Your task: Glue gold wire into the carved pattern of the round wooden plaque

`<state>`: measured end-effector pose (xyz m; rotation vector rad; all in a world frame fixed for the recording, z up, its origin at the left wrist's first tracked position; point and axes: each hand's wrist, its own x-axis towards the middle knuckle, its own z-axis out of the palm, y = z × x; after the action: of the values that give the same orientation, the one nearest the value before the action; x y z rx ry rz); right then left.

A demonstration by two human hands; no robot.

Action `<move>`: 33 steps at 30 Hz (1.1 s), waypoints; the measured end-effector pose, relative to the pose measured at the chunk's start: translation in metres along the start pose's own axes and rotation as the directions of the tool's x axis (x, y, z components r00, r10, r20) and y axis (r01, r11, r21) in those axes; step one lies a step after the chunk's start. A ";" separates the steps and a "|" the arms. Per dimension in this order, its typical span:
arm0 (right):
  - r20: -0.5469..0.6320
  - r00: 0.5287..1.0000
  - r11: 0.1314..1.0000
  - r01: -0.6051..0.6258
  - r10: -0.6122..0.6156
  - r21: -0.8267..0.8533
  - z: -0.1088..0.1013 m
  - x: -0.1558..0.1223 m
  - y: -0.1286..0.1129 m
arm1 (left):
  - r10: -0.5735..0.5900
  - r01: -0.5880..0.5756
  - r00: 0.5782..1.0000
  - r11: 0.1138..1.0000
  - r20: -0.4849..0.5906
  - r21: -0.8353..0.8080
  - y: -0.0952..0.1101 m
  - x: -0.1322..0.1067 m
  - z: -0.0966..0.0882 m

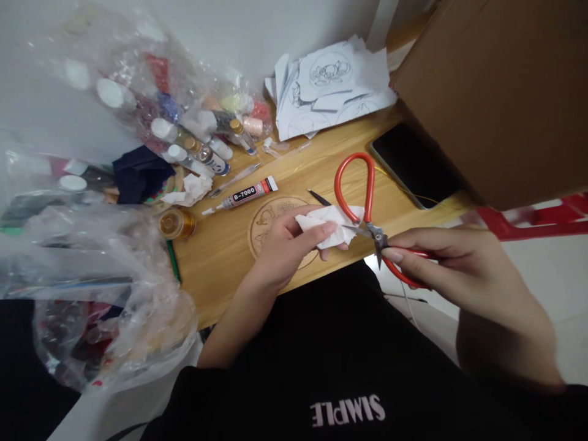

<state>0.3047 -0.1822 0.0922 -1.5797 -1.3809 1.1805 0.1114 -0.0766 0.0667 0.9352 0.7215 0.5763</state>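
In my left hand [294, 242] is a folded white tissue [328, 222], pinched between thumb and fingers. My right hand [459, 263] grips a pair of scissors [377, 236] by one red handle, with the other red loop standing up over the table. One scissor blade runs into the tissue, and the other points down beside it, so the blades are spread. Beneath my left hand lies a round wooden disc [264, 223] with a carved pattern, partly covered by the hand. A dark pointed tool [319, 197] sticks out just behind the tissue.
A B-7000 glue tube [245, 195] lies left of the disc, near an amber spool [177, 223]. Bagged bead bottles [184, 131] crowd the back left. Paper drawings [331, 86] sit at the back, a phone [413, 165] and cardboard box [500, 98] at the right.
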 end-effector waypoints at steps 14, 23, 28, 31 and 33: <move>0.192 0.981 0.985 -0.061 0.028 0.164 0.000 0.011 0.006 | 0.028 -0.097 0.989 0.870 0.146 0.484 0.041 0.003 -0.005; 0.260 0.965 0.949 -0.107 0.028 0.295 -0.002 0.017 0.014 | -0.180 0.151 0.968 0.975 0.177 0.166 0.031 0.009 -0.009; 0.268 0.963 0.930 -0.128 0.034 0.346 -0.001 0.017 0.017 | -0.177 0.160 0.974 0.980 0.144 0.117 0.027 0.004 -0.011; 0.277 0.959 0.913 -0.157 0.050 0.376 0.000 0.017 0.017 | -0.161 0.145 0.979 0.981 0.124 0.128 0.026 0.000 -0.012; 0.286 0.956 0.904 -0.180 0.067 0.388 0.001 0.017 0.016 | -0.126 0.104 0.985 0.979 0.121 0.177 0.027 -0.002 -0.012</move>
<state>0.3093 -0.1679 0.0739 -1.2534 -1.1022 1.6894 0.0973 -0.0593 0.0857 1.0714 0.7086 0.3510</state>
